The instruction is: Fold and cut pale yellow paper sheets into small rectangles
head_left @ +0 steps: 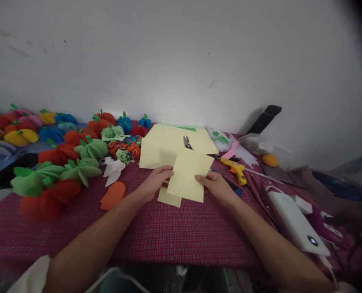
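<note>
A pale yellow rectangular sheet [188,175] is held up above the table between my two hands. My left hand [159,181] pinches its left edge, and my right hand [216,185] grips the right edge with the thumb on top. Whether it is paper or felt, I cannot tell. Below it, a smaller pale yellow piece [169,198] shows partly, its upper part hidden. Larger pale yellow sheets [159,144] lie flat behind. Scissors [187,142] rest on them, their handles covered by the held sheet.
Several colourful pumpkin-shaped crafts [91,148] crowd the left side. Nearer are small cut scraps [124,146], a white piece [113,169] and orange cut shapes [113,195]. On the right lie a yellow glue gun [235,169], a white power bank [298,221] and a purple power strip [330,228].
</note>
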The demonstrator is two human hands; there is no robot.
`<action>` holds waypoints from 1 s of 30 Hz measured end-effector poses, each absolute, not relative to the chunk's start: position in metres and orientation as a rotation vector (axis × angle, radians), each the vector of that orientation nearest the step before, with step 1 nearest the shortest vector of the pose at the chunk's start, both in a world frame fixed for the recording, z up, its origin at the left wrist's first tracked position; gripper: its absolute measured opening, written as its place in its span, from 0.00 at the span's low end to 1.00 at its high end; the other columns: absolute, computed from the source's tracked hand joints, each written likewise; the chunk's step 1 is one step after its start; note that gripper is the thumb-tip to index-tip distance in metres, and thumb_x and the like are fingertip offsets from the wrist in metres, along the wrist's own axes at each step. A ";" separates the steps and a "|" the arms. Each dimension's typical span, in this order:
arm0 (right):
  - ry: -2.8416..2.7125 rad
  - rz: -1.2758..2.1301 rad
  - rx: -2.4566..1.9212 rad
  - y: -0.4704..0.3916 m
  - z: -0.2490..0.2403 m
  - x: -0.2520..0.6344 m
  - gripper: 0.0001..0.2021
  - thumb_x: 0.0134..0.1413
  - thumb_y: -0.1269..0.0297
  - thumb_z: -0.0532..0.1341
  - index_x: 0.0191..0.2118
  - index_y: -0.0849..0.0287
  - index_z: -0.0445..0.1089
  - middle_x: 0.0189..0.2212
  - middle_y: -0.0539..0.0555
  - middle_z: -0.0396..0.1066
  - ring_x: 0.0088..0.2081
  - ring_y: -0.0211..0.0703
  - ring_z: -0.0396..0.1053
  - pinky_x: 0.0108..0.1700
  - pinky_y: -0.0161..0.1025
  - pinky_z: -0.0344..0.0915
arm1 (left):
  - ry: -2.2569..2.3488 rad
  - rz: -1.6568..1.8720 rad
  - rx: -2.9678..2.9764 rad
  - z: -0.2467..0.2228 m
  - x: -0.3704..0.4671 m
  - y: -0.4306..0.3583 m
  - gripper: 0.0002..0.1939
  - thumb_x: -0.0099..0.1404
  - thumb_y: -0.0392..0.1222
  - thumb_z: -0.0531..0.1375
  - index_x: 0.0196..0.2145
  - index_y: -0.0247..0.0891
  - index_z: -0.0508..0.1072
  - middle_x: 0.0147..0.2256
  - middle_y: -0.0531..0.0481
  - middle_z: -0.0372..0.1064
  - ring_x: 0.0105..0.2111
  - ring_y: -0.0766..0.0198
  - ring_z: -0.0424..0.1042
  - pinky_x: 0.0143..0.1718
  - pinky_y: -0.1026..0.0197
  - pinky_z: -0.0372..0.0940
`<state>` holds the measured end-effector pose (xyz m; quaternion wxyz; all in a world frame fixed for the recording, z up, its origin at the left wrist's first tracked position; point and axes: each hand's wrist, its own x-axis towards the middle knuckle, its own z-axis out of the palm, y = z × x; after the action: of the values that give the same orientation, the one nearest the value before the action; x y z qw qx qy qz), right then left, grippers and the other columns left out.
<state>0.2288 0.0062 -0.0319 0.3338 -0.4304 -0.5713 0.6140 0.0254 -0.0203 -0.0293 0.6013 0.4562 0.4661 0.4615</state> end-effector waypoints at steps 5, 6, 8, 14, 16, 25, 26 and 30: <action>-1.634 1.685 -0.998 0.005 -0.034 0.236 0.16 0.46 0.58 0.60 0.40 0.61 0.71 0.32 0.53 0.73 0.33 0.41 0.69 0.38 0.40 0.64 | 0.989 0.901 1.031 -0.028 0.030 -0.023 0.15 0.52 0.46 0.60 0.35 0.32 0.73 0.31 0.44 0.73 0.30 0.60 0.71 0.35 0.58 0.64; -1.626 1.693 -0.986 0.005 -0.033 0.237 0.16 0.47 0.58 0.60 0.41 0.60 0.70 0.32 0.53 0.73 0.33 0.41 0.69 0.38 0.40 0.64 | 0.987 0.892 1.021 -0.029 0.030 -0.023 0.15 0.51 0.45 0.61 0.34 0.31 0.73 0.30 0.44 0.73 0.30 0.60 0.71 0.35 0.58 0.64; -1.596 1.694 -0.987 0.004 -0.029 0.239 0.16 0.47 0.59 0.59 0.42 0.59 0.70 0.33 0.53 0.73 0.32 0.40 0.69 0.38 0.41 0.64 | 0.955 0.887 1.020 -0.030 0.030 -0.022 0.16 0.52 0.45 0.61 0.36 0.32 0.74 0.31 0.45 0.73 0.30 0.61 0.71 0.36 0.57 0.63; -1.609 1.553 -1.009 0.007 -0.027 0.241 0.09 0.44 0.65 0.61 0.35 0.56 0.74 0.33 0.51 0.73 0.34 0.39 0.68 0.39 0.36 0.62 | 0.909 0.903 1.110 -0.032 0.023 -0.019 0.13 0.52 0.39 0.61 0.37 0.38 0.75 0.39 0.46 0.72 0.36 0.63 0.70 0.38 0.61 0.62; -1.552 1.581 -1.016 0.007 -0.030 0.241 0.08 0.44 0.66 0.60 0.32 0.56 0.74 0.31 0.50 0.73 0.32 0.37 0.68 0.36 0.35 0.61 | 0.895 0.899 1.099 -0.034 0.020 -0.018 0.11 0.52 0.37 0.60 0.35 0.38 0.75 0.38 0.46 0.72 0.34 0.64 0.71 0.37 0.61 0.63; -1.474 1.714 -0.975 0.005 -0.033 0.237 0.08 0.42 0.64 0.62 0.33 0.55 0.73 0.29 0.49 0.72 0.27 0.34 0.66 0.30 0.31 0.59 | 0.925 0.894 1.160 -0.034 0.021 -0.020 0.09 0.53 0.36 0.58 0.33 0.39 0.76 0.37 0.47 0.73 0.34 0.63 0.71 0.37 0.61 0.63; -1.451 1.722 -0.986 0.005 -0.034 0.237 0.07 0.42 0.64 0.62 0.32 0.56 0.73 0.27 0.49 0.72 0.26 0.34 0.65 0.29 0.31 0.59 | 0.927 0.884 1.162 -0.034 0.021 -0.020 0.09 0.53 0.37 0.58 0.33 0.39 0.76 0.37 0.47 0.72 0.34 0.63 0.71 0.37 0.61 0.63; -1.315 1.838 -1.026 0.007 -0.037 0.238 0.06 0.42 0.64 0.61 0.29 0.58 0.73 0.20 0.48 0.69 0.19 0.32 0.61 0.22 0.30 0.55 | 0.926 0.880 1.164 -0.033 0.021 -0.020 0.08 0.53 0.37 0.59 0.32 0.39 0.76 0.39 0.47 0.72 0.35 0.63 0.70 0.39 0.60 0.63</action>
<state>0.2384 0.0071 -0.0366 0.3239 -0.3911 -0.5011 0.7007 0.0213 -0.0204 -0.0329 0.6493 0.5122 0.4073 0.3873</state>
